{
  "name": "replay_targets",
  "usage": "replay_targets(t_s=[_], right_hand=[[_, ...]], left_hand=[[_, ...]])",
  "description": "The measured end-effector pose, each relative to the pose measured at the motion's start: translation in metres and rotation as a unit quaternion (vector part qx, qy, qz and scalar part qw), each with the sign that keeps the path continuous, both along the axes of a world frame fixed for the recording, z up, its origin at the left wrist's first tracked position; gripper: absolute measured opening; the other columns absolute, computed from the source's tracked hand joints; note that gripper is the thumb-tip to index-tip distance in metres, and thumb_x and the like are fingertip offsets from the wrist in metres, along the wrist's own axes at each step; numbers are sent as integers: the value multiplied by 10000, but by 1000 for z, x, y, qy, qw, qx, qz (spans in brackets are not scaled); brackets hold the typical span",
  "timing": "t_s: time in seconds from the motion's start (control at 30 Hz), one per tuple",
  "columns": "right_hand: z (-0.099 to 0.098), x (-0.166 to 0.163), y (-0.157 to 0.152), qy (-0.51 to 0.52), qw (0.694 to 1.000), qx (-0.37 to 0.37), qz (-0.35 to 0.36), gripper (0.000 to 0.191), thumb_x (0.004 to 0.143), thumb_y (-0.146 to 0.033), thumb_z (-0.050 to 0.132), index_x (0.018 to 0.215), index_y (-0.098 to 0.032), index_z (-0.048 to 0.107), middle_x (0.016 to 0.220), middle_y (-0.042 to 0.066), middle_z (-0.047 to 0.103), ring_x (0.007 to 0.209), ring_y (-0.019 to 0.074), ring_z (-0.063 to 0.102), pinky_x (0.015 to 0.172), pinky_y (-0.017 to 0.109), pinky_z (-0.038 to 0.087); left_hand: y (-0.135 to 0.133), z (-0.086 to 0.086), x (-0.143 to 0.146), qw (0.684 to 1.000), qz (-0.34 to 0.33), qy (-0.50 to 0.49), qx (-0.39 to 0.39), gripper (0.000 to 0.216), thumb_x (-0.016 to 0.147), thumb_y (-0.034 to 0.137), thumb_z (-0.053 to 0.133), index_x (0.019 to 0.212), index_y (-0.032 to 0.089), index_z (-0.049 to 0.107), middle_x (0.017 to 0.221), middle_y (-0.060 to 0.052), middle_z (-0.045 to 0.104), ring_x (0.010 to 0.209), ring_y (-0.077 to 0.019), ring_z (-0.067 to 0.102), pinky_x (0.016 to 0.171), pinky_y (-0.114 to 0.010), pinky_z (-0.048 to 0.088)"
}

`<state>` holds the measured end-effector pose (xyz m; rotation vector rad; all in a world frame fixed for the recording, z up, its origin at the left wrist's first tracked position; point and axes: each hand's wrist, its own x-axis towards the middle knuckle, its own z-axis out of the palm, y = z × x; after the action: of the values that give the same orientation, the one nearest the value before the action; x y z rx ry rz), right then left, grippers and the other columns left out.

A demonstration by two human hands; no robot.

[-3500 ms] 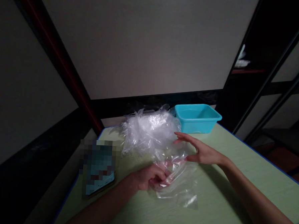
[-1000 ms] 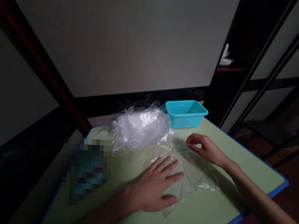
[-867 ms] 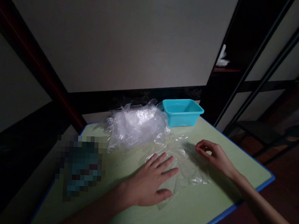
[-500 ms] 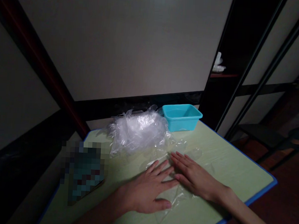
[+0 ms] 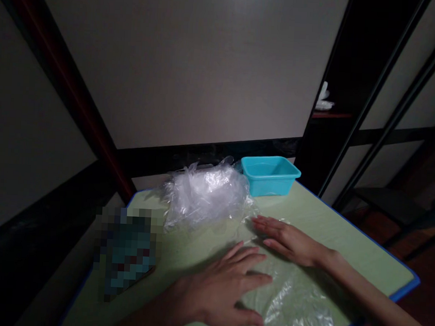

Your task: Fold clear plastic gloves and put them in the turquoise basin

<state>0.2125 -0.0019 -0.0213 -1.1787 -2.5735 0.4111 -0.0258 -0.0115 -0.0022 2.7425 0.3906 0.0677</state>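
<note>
A clear plastic bag [image 5: 290, 296] lies spread flat on the green table [image 5: 345, 238], reaching toward its near right edge. My left hand [image 5: 229, 290] rests palm down on the bag's left part, fingers stretched out and apart. My right hand [image 5: 286, 237] lies flat on the bag's far part, fingers straight and pointing left. Neither hand grips anything. Just beyond the hands sits a crumpled heap of clear plastic bags [image 5: 206, 194].
A turquoise plastic tub [image 5: 270, 174] stands at the table's far edge, right of the heap. A blurred-out flat object [image 5: 127, 253] lies at the table's left side. The table has a blue rim [image 5: 391, 255]. Dark shelving frames [image 5: 351, 116] rise at right.
My right hand went from a loose pinch at the right to lying flat on the bag, then slid farther away. My left hand stayed flat. The bag now lies nearer the front edge.
</note>
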Motion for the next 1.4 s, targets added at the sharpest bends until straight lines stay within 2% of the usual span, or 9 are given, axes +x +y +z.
replay_targets(t_s=[0.07,0.13,0.23,0.37,0.57,0.73,0.9,1.07,1.4], right_hand=[[-2,-8,8,-7,999,1,39,478,928,-385,330,1354,-170,349,1400,79,361,1294,195,297,1073,392,251],[-7,-6,16,-20,999,-2,38,480,928,-389,325,1355,-170,346,1400,83,359,1285,207,314,1072,419,244],[-11,7,26,-41,999,0,-6,465,933,-399,300,1334,-180,385,1381,90,390,1269,220,345,1064,471,233],[-10,14,32,-13,999,15,-36,457,943,-364,260,1306,-141,424,1360,100,420,1259,197,363,1065,426,255],[-19,7,35,-23,1000,-1,19,488,946,-372,242,1379,-152,281,1427,73,303,1319,180,234,1094,434,154],[-25,10,38,-39,999,7,24,515,940,-412,242,1406,-200,182,1463,57,201,1342,183,144,1092,468,82],[-29,11,39,-79,996,15,23,608,910,-502,268,1412,-181,146,1466,99,153,1342,203,137,1081,491,89],[-32,11,39,-88,996,21,19,624,910,-517,236,1413,-164,132,1465,94,149,1344,197,122,1088,470,92],[-32,12,40,-88,996,16,14,647,904,-527,243,1417,-161,96,1466,90,151,1343,196,129,1091,454,94]], left_hand=[[-1,-4,3,998,60,-10,17,525,851,451,476,1297,192,380,1426,-92,287,1324,-226,206,1096,-383,132],[0,-10,4,995,96,-1,29,530,864,408,466,1309,145,347,1437,-123,250,1333,-237,171,1092,-378,153],[4,-19,3,994,100,20,35,559,854,410,480,1318,139,327,1448,-136,214,1338,-261,143,1085,-401,166],[6,-23,3,993,110,9,52,539,830,427,504,1286,172,372,1432,-104,269,1328,-246,185,1089,-384,164],[8,-25,19,980,180,8,83,576,882,437,384,1331,83,315,1431,-147,258,1325,-240,198,1086,-363,188],[21,-29,45,968,222,3,117,596,907,421,308,1341,13,281,1422,-184,255,1323,-243,202,1090,-339,182],[29,-44,55,964,232,12,130,648,907,468,268,1345,-9,253,1429,-199,216,1332,-252,156,1090,-348,180],[28,-57,48,961,235,25,142,695,899,531,197,1364,15,211,1449,-178,152,1343,-240,74,1097,-365,130],[20,-50,4,961,228,51,148,618,908,471,271,1389,98,163,1464,-115,139,1346,-188,99,1089,-332,159]])
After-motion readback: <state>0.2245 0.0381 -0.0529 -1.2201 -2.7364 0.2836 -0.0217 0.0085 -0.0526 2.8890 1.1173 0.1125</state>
